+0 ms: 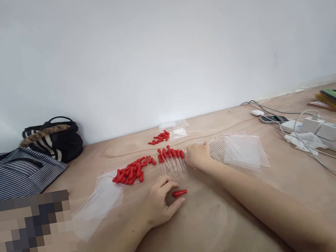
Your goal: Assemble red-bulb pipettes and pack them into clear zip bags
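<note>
Into the middle of the frame: left hand (163, 200) curled but spread, thumb and fingers apart around a single red bulb (179, 193), itself flat on the counter (200, 241); contact, cannot tell. Just above and right, right hand (198, 155) between the red-topped tubes (174, 165) and the loose clear tubes (219, 149), fingertips turned away; pinching or not, cannot tell. Left of centre, a heap of red bulbs (129, 173), partly over a clear bag (98, 202). For tidy handling, probably best to lift one tube at a time, lightly, in case of brittleness; pinch the bulb by its fat end, narrow neck free, wrists clear of that centre bunch. Labels? Nothing readable, not on the bag, not on the white chargers (332, 132) at right.
</note>
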A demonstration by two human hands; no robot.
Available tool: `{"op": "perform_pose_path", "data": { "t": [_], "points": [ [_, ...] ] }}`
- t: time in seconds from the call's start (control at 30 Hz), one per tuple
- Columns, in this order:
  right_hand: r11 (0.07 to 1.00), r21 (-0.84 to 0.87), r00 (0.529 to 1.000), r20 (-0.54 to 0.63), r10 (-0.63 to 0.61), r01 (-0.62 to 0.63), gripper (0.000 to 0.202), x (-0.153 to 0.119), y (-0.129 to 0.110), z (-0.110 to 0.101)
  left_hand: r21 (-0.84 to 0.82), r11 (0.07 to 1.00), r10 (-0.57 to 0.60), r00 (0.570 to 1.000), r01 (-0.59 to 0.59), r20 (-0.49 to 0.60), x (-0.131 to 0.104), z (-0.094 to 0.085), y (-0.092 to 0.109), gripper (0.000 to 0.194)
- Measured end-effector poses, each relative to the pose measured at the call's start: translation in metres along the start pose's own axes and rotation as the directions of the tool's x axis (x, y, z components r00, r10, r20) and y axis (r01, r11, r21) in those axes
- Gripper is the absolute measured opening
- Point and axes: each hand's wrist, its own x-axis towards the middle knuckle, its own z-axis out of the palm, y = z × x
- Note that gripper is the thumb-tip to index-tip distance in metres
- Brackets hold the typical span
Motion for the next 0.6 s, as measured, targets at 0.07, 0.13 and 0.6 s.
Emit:
{"op": "perform_pose_path", "data": {
  "t": [0.07,0.13,0.6],
  "points": [
    [1.000,0.001,1.000,0.017,-0.004,0.004,0.018,0.004,-0.003,-0.001,-0.022,0.998,-0.061,0.998,0.062,0.029,0.001,0.002,0.001,0.009],
    [1.000,0.007,1.000,0.031,0.001,-0.001,0.018,0.006,-0.004,-0.001,-0.028,0.994,-0.104,0.994,0.105,0.039,0.002,0.004,0.002,0.010],
    [0.976,0.170,0.990,-0.043,-0.131,0.136,0.020,-0.020,0.033,-0.018,-0.089,0.983,-0.159,0.987,0.158,-0.004,0.002,0.003,-0.001,0.018]
  ]
}}
